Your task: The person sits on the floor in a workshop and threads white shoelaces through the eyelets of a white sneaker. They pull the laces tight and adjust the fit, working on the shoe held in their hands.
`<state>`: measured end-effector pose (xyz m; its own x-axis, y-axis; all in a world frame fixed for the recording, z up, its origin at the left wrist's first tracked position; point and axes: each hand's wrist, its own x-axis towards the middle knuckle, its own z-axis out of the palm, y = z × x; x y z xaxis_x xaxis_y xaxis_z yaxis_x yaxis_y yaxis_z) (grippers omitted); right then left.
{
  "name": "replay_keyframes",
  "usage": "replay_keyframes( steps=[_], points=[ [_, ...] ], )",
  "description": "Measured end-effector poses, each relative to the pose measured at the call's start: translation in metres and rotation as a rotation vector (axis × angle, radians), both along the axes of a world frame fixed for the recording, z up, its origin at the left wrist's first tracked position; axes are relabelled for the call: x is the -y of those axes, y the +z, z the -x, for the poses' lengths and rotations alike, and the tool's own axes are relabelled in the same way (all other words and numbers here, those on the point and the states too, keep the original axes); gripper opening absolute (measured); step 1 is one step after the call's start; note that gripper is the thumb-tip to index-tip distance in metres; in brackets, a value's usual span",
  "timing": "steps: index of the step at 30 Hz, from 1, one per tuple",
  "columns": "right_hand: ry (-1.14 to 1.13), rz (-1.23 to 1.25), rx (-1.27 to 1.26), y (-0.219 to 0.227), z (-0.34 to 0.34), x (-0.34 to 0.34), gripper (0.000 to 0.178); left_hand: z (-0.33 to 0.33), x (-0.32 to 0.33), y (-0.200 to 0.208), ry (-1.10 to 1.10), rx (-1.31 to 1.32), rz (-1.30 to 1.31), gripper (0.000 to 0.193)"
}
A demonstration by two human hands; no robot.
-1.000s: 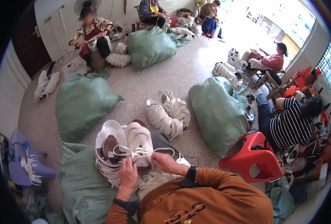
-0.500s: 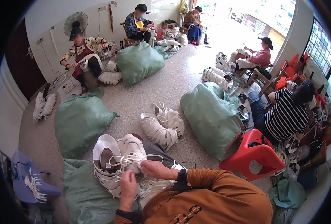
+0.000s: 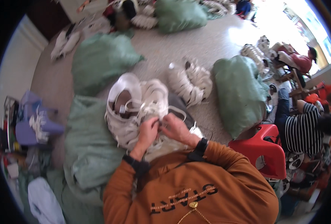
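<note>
A white sneaker [image 3: 154,93] with loosely threaded white laces [image 3: 150,108] rests in front of me, toe pointing away. My left hand [image 3: 147,134] is closed in a pinch at the sneaker's near end; blur hides what lies between its fingertips. Close beside it, my right hand [image 3: 177,128] pinches a shoelace, whose loop [image 3: 178,112] curves out past the shoe's right side. The fingertips of both hands nearly meet. Against the sneaker's left side leans a nested stack of white shoes [image 3: 115,125], its top one showing a dark insole.
Green sacks [image 3: 102,61] [image 3: 240,97] stand ahead on both sides, with bundled white shoes [image 3: 189,82] between them. A flattened green sack [image 3: 87,145] lies left. A purple chair [image 3: 38,123] holds white laces. Right are a red stool [image 3: 260,149] and a seated person in stripes [image 3: 303,128].
My view has tipped downward, so the room sits higher in the picture. My hands have come together at the sneaker's near end; the left one has risen beside the right.
</note>
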<state>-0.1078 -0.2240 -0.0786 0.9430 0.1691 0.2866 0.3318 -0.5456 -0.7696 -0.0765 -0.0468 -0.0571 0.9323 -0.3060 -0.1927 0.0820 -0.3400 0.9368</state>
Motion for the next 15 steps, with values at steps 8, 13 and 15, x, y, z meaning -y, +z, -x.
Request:
replay_keyframes(
  steps=[8, 13, 15],
  points=[
    [-0.017, 0.102, -0.088, 0.011, -0.010, -0.001, 0.037, -0.011, -0.048, 0.006, -0.098, 0.624, -0.366, 0.012],
    [0.001, 0.028, -0.152, 0.019, -0.012, -0.001, 0.033, 0.014, -0.124, 0.040, 0.050, 0.123, -0.340, 0.012],
    [-0.011, -0.104, -0.205, 0.023, -0.014, 0.000, 0.027, 0.026, -0.118, 0.047, -0.027, -0.003, -0.216, 0.012]
  ],
)
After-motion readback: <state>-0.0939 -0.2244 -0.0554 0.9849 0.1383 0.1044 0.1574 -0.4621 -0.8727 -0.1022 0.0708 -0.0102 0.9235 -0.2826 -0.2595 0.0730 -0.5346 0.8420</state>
